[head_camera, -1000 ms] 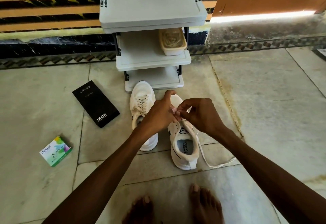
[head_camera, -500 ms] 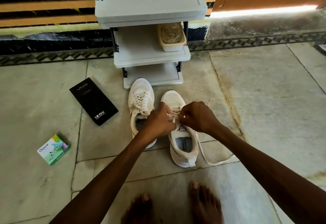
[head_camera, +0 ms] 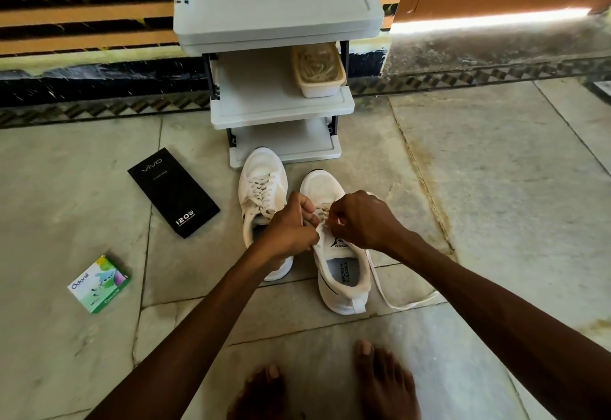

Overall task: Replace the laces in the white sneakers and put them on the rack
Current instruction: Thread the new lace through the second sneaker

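Two white sneakers stand side by side on the floor in front of a grey shoe rack point(head_camera: 281, 102). The left sneaker point(head_camera: 263, 188) is laced. Over the tongue of the right sneaker point(head_camera: 344, 274), my left hand point(head_camera: 291, 224) and my right hand point(head_camera: 360, 221) both pinch its white lace point(head_camera: 396, 304) with curled fingers. One loose lace end trails across the floor to the right of the shoe. My hands hide the eyelets.
A beige tub point(head_camera: 319, 70) of old laces sits on the rack's middle shelf. A black phone box point(head_camera: 173, 196) and a small green box point(head_camera: 99, 284) lie on the floor at left. My bare feet point(head_camera: 330, 383) are at the bottom edge.
Both hands have dropped from the shoe's toe end toward its tongue and drawn slightly apart, still pinching the lace. The view has tilted a little.
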`<state>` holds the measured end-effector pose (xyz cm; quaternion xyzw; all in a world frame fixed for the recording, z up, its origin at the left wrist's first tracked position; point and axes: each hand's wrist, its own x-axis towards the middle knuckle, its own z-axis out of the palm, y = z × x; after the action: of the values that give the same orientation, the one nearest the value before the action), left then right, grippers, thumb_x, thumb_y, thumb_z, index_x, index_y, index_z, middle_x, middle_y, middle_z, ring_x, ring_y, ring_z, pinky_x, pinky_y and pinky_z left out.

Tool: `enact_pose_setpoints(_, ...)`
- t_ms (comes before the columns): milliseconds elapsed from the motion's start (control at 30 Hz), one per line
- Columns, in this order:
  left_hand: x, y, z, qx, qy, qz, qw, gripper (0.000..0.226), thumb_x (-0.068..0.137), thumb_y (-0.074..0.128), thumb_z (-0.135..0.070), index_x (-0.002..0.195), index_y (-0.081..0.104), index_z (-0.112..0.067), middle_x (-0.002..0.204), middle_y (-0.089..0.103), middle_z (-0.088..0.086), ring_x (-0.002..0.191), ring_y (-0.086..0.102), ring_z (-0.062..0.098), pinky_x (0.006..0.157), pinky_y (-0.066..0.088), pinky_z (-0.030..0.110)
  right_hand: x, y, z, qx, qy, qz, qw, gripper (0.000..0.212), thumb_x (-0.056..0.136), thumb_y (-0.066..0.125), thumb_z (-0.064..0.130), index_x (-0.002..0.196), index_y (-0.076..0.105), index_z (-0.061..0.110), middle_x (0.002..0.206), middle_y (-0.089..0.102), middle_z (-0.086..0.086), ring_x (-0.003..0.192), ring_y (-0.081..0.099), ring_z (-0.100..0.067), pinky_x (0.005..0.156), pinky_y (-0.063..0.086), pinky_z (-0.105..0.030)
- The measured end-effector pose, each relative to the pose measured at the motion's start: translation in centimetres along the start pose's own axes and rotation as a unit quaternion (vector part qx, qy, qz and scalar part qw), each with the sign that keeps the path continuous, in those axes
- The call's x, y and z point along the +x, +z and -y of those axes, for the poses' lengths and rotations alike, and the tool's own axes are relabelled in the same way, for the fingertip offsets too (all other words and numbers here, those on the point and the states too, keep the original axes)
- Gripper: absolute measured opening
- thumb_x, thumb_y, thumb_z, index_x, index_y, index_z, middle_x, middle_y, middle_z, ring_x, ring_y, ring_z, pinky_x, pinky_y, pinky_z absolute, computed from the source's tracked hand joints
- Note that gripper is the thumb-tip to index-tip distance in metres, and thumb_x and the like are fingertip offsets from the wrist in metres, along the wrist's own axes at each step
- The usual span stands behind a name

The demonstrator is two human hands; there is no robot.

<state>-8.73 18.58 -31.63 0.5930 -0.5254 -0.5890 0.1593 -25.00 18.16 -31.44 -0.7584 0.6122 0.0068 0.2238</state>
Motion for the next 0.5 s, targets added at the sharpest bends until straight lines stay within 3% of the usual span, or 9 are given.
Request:
enact_pose_setpoints(100, -0.1, 0.0, -0.2, 0.005, 0.002, 0.007, 1.0, 0.044, 0.078, 0.06, 0.013, 0.103, 0.042, -0.018, 0.102, 0.058, 0.004, 0.089, 0.056, 0.015, 0.065, 0.055, 0.031, 0.0, 0.4, 0.2, 0.004, 0.0, -0.012, 1.0, 0.014, 0.089, 0.06, 0.025, 0.087, 0.072, 0.018, 0.078, 0.064, -0.004, 0.07, 0.061, -0.027, 0.056, 0.037, -0.025)
enact_pose_setpoints(267, 0.3, -0.2, -0.4, -0.025, -0.029, 0.034, 0.999, 0.024, 0.087, 0.062, 0.004, 0.098, 0.053, -0.015, 0.101, 0.058, 0.004, 0.092, 0.063, 0.017, 0.065, 0.058, 0.028, -0.5, 1.7, 0.4, 0.042, 0.046, -0.041, 0.997, 0.014, 0.084, 0.063, 0.017, 0.091, 0.073, 0.024, 0.089, 0.07, -0.004, 0.08, 0.065, -0.027, 0.063, 0.046, -0.03)
enact_pose_setpoints(367, 0.9, -0.1, -0.3, -0.069, -0.043, 0.004, 0.997, 0.015, 0.092, 0.057, 0.004, 0.095, 0.059, -0.011, 0.098, 0.062, 0.006, 0.091, 0.069, 0.018, 0.069, 0.061, 0.031, -0.8, 2.5, 0.6, 0.066, 0.079, -0.068, 0.992, 0.014, 0.085, 0.065, 0.015, 0.091, 0.071, 0.026, 0.093, 0.07, -0.002, 0.08, 0.065, -0.022, 0.064, 0.047, -0.03)
enact_pose_setpoints(500, 1.6, 0.7, 0.4, 0.074, 0.014, -0.081, 0.994, 0.013, 0.083, 0.076, -0.008, 0.081, 0.069, -0.019, 0.079, 0.068, 0.001, 0.076, 0.069, 0.018, 0.069, 0.062, 0.037, -0.9, 2.6, 0.2, 0.087, 0.096, -0.087, 0.988, 0.007, 0.088, 0.067, 0.028, 0.092, 0.071, 0.024, 0.093, 0.07, -0.001, 0.082, 0.063, -0.019, 0.062, 0.038, -0.026)
